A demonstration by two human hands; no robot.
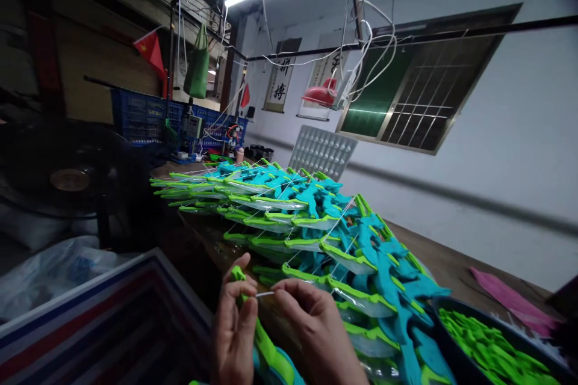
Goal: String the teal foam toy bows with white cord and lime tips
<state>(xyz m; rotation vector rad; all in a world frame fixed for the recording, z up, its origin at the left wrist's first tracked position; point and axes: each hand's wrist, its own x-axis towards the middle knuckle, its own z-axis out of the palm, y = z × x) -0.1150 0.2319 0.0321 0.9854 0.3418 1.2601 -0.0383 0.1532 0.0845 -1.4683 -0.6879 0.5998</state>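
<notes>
My left hand [235, 325] is closed around a bright green plastic piece [266, 346] that sticks up between its fingers. My right hand [316, 325] pinches a thin pale pin or wire [265, 294] whose other end meets my left fingertips. Both hands hover at the bottom centre, just in front of a long pile of teal and green plastic parts in clear packaging [316, 222] that runs along the wooden table [447, 264].
A dark tub of loose green pieces [492, 346] sits at the lower right, a pink sheet [506, 295] beyond it. A striped bag [112, 319] is at the lower left, a black fan [67, 180] behind it. Blue crates [144, 117] stand at the far end.
</notes>
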